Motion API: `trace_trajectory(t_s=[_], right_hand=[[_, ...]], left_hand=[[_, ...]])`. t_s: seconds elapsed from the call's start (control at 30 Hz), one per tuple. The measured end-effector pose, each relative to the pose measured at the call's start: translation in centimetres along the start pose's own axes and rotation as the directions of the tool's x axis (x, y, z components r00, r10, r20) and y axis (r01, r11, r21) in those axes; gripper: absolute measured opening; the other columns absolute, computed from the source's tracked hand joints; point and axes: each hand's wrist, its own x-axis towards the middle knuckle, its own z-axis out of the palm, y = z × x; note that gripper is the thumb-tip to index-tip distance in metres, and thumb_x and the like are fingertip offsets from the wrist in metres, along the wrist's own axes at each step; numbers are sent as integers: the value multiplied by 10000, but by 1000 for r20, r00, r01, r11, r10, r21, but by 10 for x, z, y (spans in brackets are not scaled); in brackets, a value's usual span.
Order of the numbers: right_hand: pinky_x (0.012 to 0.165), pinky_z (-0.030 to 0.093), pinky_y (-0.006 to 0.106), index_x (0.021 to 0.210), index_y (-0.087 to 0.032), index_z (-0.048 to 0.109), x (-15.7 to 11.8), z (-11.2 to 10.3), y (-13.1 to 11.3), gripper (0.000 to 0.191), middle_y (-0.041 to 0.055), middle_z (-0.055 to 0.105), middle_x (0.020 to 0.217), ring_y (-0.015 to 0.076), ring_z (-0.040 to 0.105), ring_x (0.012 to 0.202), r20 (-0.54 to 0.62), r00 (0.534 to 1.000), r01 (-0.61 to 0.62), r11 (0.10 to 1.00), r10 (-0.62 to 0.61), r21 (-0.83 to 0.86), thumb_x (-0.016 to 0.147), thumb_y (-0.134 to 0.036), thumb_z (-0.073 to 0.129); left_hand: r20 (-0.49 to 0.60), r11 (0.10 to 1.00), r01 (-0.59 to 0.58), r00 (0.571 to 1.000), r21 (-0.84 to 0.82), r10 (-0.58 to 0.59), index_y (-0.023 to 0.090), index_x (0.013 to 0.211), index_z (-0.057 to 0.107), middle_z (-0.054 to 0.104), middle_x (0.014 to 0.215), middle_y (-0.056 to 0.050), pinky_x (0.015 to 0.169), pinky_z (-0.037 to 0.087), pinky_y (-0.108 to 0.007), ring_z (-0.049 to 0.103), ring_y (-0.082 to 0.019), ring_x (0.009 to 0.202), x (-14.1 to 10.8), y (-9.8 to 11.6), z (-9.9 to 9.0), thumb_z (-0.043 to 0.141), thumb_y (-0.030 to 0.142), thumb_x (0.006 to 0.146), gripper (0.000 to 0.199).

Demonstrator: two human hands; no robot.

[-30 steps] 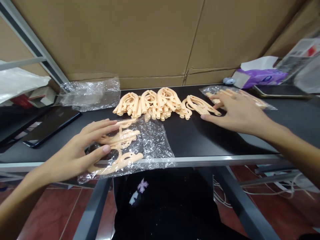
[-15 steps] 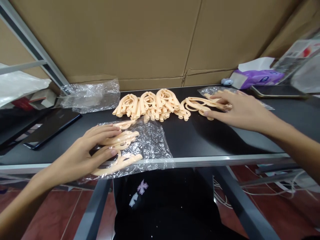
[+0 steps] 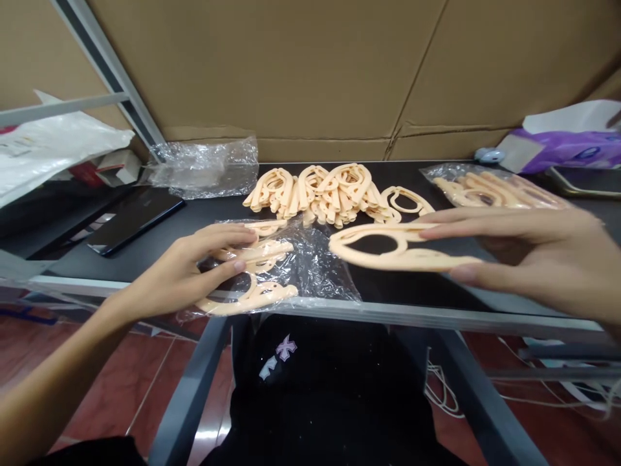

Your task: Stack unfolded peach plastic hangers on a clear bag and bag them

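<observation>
My right hand (image 3: 528, 259) grips a beige folding hanger (image 3: 402, 249) between thumb and fingers, raised over the tabletop with its looped end pointing left. My left hand (image 3: 194, 268) lies on a clear plastic bag (image 3: 325, 272) at the table's front edge, thumb and fingers closed around part of it and the hangers (image 3: 264, 259) in it. Behind the bag lies a pile of folded beige hangers (image 3: 315, 194). A single loose hanger (image 3: 410, 202) rests at the pile's right end, partly behind the raised one.
Another clear bag with hangers (image 3: 490, 188) lies at the back right, near a purple tissue pack (image 3: 567, 149) and a phone (image 3: 587, 180). Crumpled plastic bags (image 3: 208, 168) and a dark phone (image 3: 138, 223) are on the left. A cardboard wall (image 3: 291, 71) stands behind.
My right hand has come away from the bag at the back right, towards me, and now holds up a folding hanger. My left hand stays on its bag; the view has shifted left.
</observation>
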Motion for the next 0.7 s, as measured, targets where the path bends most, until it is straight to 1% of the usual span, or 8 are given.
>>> trace_trajectory(t_s=[0.07, 0.1, 0.13, 0.27, 0.43, 0.53, 0.63, 0.7], right_hand=[[1137, 568, 500, 1052, -419, 866, 3, 9, -9, 302, -25, 826, 1180, 281, 769, 1180, 71, 992, 91, 978, -106, 186, 778, -542, 829], [1147, 563, 503, 1069, -407, 863, 7, 14, -13, 307, -20, 822, 1196, 284, 762, 1199, 102, 985, 106, 956, -138, 272, 767, -460, 858], [1153, 558, 512, 1079, -395, 861, 11, 19, -17, 318, -17, 818, 1213, 289, 755, 1215, 133, 978, 112, 942, -161, 315, 762, -423, 867], [1134, 558, 535, 1084, -348, 854, 33, 39, -28, 307, 13, 810, 1251, 310, 742, 1228, 221, 939, 166, 911, -263, 379, 786, -422, 854], [1098, 559, 490, 1129, -308, 831, 51, 57, -42, 320, 39, 801, 1267, 280, 736, 1217, 267, 866, 270, 846, -422, 460, 824, -401, 856], [1113, 531, 481, 1160, -261, 822, 59, 67, -54, 361, 70, 788, 1304, 278, 707, 1268, 292, 815, 344, 824, -500, 450, 836, -414, 863], [1149, 497, 477, 1218, -208, 801, 63, 78, -62, 386, 108, 737, 1415, 283, 661, 1355, 339, 764, 399, 814, -550, 421, 887, -406, 826], [1142, 497, 470, 1226, -194, 794, 64, 85, -63, 331, 115, 732, 1423, 271, 661, 1350, 325, 757, 420, 803, -567, 423, 945, -365, 764]], left_hand=[[-3, 1000, 14, 1000, -13, -14, 260, 1352, 731, 708, 1461, -73, 1139, 579, -450, 636, -308, 1384, 1, 2, 1, 642, 512, 1000, 442], [-4, 1000, 20, 1000, -21, -20, 257, 1351, 731, 712, 1455, -76, 1121, 591, -445, 643, -309, 1372, 1, 3, 1, 636, 511, 1002, 442], [-6, 999, 24, 1000, -26, -24, 253, 1347, 733, 714, 1450, -79, 1103, 601, -441, 651, -310, 1359, 1, 4, 1, 629, 511, 1003, 443], [-1, 999, 34, 999, -29, -34, 240, 1347, 733, 711, 1455, -95, 1073, 617, -445, 671, -309, 1326, 2, 6, 1, 603, 527, 1001, 468], [-8, 1000, -6, 1000, -26, 6, 257, 1349, 740, 714, 1454, -83, 1161, 558, -477, 651, -301, 1361, 2, 3, 2, 616, 544, 1009, 462], [-2, 1000, -21, 1000, -20, 21, 267, 1358, 737, 708, 1466, -74, 1217, 510, -489, 642, -298, 1376, 1, 0, 3, 625, 547, 1014, 457], [-4, 1000, 3, 1000, -24, -3, 255, 1374, 724, 705, 1470, -75, 1209, 522, -473, 646, -293, 1371, 0, -1, 5, 633, 540, 1018, 465], [-9, 1000, 12, 1000, -28, -12, 244, 1372, 723, 710, 1462, -77, 1204, 528, -464, 647, -292, 1371, -1, -2, 5, 634, 535, 1021, 464]])
